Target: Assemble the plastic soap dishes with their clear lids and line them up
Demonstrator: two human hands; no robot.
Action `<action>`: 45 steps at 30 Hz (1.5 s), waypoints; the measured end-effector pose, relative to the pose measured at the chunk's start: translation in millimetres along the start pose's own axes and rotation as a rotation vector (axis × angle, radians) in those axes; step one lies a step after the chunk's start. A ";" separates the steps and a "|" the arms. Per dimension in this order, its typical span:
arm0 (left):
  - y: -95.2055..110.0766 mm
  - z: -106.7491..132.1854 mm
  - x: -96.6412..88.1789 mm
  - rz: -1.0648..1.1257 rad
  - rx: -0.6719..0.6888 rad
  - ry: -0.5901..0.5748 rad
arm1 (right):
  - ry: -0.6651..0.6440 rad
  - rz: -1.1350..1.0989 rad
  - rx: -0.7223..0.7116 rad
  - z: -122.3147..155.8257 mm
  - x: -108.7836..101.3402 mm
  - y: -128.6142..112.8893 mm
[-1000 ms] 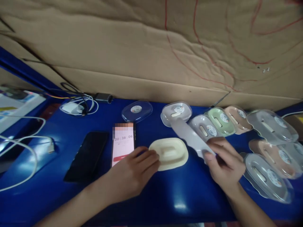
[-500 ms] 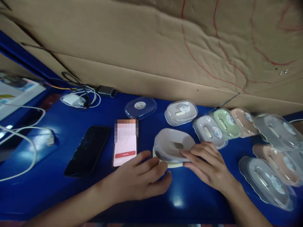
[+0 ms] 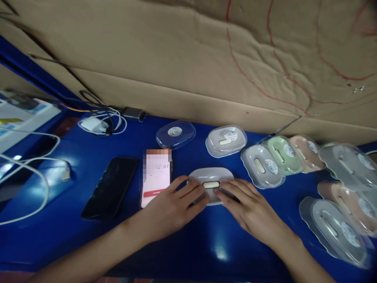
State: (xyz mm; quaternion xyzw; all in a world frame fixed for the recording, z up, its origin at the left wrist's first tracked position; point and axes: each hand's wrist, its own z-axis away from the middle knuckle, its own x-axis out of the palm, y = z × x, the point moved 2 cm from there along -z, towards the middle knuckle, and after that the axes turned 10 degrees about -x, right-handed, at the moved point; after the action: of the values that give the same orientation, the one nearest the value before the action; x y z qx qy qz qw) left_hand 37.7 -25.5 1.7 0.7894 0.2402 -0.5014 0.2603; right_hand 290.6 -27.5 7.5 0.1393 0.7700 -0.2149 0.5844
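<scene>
On the blue table, in front of me, lies a grey oval plastic dish that looks like a soap dish [image 3: 210,173], with a cream bar showing through the slot in its middle. My left hand [image 3: 184,202] grips its left end, fingers curled over the top. At the right end, my right hand [image 3: 246,200] holds it with fingertips on the surface near the slot. The fingers hide both ends of the dish. Just beyond it are a clear oval lid [image 3: 176,135] and a grey dish under a clear cover [image 3: 226,141], bearing a round sticker.
More covered dishes in grey, green [image 3: 284,155] and brown [image 3: 308,153] crowd the right side, some stacked. To the left lie a lit phone [image 3: 156,177], a dark phone [image 3: 110,188], white cables and a charger [image 3: 93,125]. A cardboard wall [image 3: 176,59] stands behind.
The grey dish, formerly a tilted hollow shell above a cream base, now sits flat with the cream bar in its slot. My left hand has closed onto its left end.
</scene>
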 end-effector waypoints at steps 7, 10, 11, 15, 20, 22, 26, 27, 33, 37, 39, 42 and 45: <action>-66.3 -2.9 -25.8 -0.059 -0.514 0.247 | 0.066 0.008 0.013 -4.5 -4.5 -4.8; -102.6 -6.4 -23.2 -0.106 -0.777 0.189 | 0.076 0.015 0.009 -4.7 -4.3 -5.7; -111.3 -9.1 -19.8 -0.103 -0.829 0.131 | 0.083 0.015 0.004 -4.5 -3.5 -5.6; -127.3 -19.9 -8.9 -0.064 -0.888 -0.028 | 0.101 0.013 -0.006 -3.8 -0.4 -4.4; -113.3 -14.7 -24.2 0.003 -0.788 0.177 | 0.139 0.006 0.042 -1.6 -4.0 -1.3; -95.6 -9.3 -32.8 0.087 -0.654 0.214 | 0.190 0.010 0.100 0.9 -8.0 2.4; -54.3 -2.1 -34.8 0.240 -0.329 0.090 | 0.224 0.032 0.142 5.2 -11.9 10.1; -46.9 -1.2 -31.8 0.264 -0.287 0.053 | 0.209 0.034 0.129 5.4 -11.4 11.1; -34.0 -0.5 -8.3 0.308 -0.236 -0.065 | 0.052 -0.014 0.070 1.8 -3.2 10.8; -32.8 -0.7 -4.1 0.312 -0.250 -0.107 | 0.041 -0.009 0.064 0.5 -1.9 9.7; -30.9 -0.8 -3.4 0.322 -0.253 -0.115 | 0.041 -0.015 0.056 0.3 -1.7 9.0; -28.5 -0.6 0.4 0.307 -0.235 -0.151 | 0.033 -0.032 0.058 0.1 -0.2 8.2; -28.8 0.3 5.7 0.237 -0.221 -0.186 | 0.034 -0.066 0.071 -0.2 3.2 8.7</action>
State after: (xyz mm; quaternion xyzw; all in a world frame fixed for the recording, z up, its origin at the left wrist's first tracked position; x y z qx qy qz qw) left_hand 21.2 -3.4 -8.6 0.7291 0.1742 -0.5085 0.4236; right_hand 293.6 -20.0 3.1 0.1381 0.7758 -0.2591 0.5585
